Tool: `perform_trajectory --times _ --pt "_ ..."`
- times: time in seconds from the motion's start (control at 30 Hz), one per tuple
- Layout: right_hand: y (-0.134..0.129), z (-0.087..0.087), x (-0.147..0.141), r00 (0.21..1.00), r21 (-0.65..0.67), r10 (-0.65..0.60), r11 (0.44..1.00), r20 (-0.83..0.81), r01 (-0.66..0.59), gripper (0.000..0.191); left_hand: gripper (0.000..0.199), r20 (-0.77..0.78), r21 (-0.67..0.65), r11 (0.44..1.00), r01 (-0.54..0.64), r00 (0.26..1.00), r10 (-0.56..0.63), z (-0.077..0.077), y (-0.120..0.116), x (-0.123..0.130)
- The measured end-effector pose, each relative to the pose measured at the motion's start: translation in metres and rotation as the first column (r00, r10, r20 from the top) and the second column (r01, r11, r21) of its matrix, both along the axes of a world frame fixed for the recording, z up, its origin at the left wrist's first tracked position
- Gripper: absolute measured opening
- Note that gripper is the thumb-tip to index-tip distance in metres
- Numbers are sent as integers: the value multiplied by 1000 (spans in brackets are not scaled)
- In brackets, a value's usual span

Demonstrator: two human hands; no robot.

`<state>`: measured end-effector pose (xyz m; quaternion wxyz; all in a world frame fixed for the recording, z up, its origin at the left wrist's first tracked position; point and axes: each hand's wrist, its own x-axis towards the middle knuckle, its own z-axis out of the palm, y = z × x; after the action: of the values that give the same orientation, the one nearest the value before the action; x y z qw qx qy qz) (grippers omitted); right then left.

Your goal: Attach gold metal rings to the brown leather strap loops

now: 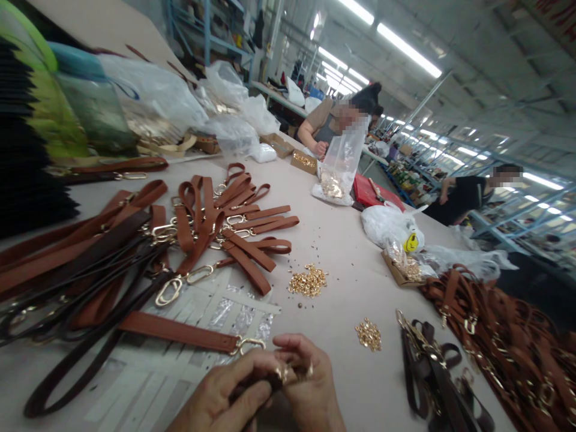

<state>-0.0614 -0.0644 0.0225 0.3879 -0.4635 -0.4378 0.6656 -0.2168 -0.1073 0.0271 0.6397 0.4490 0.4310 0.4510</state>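
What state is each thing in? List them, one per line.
Left hand: curled, grip blurred
Right hand: curled, touching gold pieces
Brown straps at left: fanned out, overlapping
Larger gold pile: loose
Smaller gold pile: loose
Dark straps at right: bundled
Brown straps at right: heaped
Tall clear bag: upright, part-filled
Smiley-marked white bag: crumpled
Ceiling lights: lit

Here's the pale table (342, 252), and it's loaded: brown straps (249, 265) heaped across the left, a pile of gold pieces (308, 282) mid-table, a smaller pile (369, 334) nearer and rightward. Over on the right, dark straps (411, 378) lie beside a thick brown mound (508, 336), and further back sits a clear bag (335, 180).
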Motion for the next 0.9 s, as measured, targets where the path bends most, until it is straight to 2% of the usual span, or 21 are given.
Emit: perform_trajectory --times 0.07,0.17,0.27,0.47,0.6,0.73,0.8,0.9 --pt "2 9 -1 1000 36 24 999 10 -24 37 26 116 -197 979 -43 991 67 2 4 -2" --pt "3 17 -4 997 25 73 997 -31 -73 42 38 259 -329 944 -25 959 116 5 9 -7" --pt "3 16 -6 997 10 63 998 -43 -63 43 46 313 -348 937 8 944 108 4 11 -10" --pt "3 12 -9 992 22 117 993 -45 -116 32 49 246 -321 947 10 966 73 -7 7 -12" --pt "2 12 -11 992 62 124 991 -32 -122 29 41 121 -257 966 -27 991 60 -13 0 -10" --pt "-1 12 -13 988 55 156 986 -6 -156 32 31 29 -154 983 -104 994 109 -10 -5 -7" --pt "-3 14 -14 986 59 164 985 7 -165 32 32 96 -178 980 -89 990 108 -6 -4 -8" --pt "-3 16 -13 987 115 148 981 69 -155 29 39 342 -359 932 43 935 88 -1 4 -15"
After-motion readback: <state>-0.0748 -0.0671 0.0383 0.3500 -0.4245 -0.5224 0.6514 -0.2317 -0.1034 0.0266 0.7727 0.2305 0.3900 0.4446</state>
